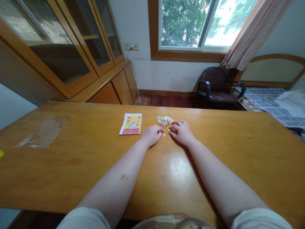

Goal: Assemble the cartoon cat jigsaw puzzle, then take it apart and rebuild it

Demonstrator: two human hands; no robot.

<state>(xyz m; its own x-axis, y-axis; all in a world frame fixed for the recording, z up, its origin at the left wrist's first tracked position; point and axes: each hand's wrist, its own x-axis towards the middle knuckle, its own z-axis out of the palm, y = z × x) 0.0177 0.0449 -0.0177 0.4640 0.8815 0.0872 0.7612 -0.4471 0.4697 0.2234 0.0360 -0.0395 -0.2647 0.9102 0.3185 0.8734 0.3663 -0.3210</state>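
Observation:
A small heap of jigsaw puzzle pieces [165,120] lies on the wooden table [95,178], pale-backed with some pink ones among them. My left hand [152,135] rests just in front of the heap, its fingers curled in around a puzzle piece [163,135] at the fingertips. To the right, my right hand [182,132] lies palm down with fingers apart, touching the heap's right edge. A single light piece [169,130] sits by its thumb and index finger. Left of my left hand is a picture card [131,124] with a white cartoon animal on yellow and pink.
A clear plastic bag [44,132] lies flat on the table's left side, with a yellow scrap [1,153] at the far left edge. Beyond the table stand a glass-door cabinet [95,71], an office chair [214,84] and a bed [264,98].

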